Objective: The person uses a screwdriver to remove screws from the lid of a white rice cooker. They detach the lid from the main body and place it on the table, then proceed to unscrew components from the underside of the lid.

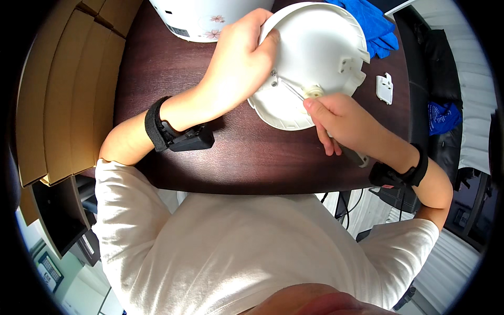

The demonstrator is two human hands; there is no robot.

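A round white plastic lid (320,42) is tilted up over the dark table, its hollow inner side facing me. My left hand (244,60) is closed on its left rim, thumb pressed on the inside. In my right hand (341,118) is a screwdriver (292,90), fingers wrapped round its handle, whose greyish end sticks out below the palm. The thin metal shaft points up and left across the lid. Its tip lies near two small screws (273,79) below my left thumb; whether it touches one I cannot tell.
Beyond my left hand stands a white appliance body (205,21) with a flower print. A blue cloth (375,29) lies behind the lid, and a small white plastic piece (385,88) rests at the right. Cardboard boxes (73,94) line the left side of the table (252,163).
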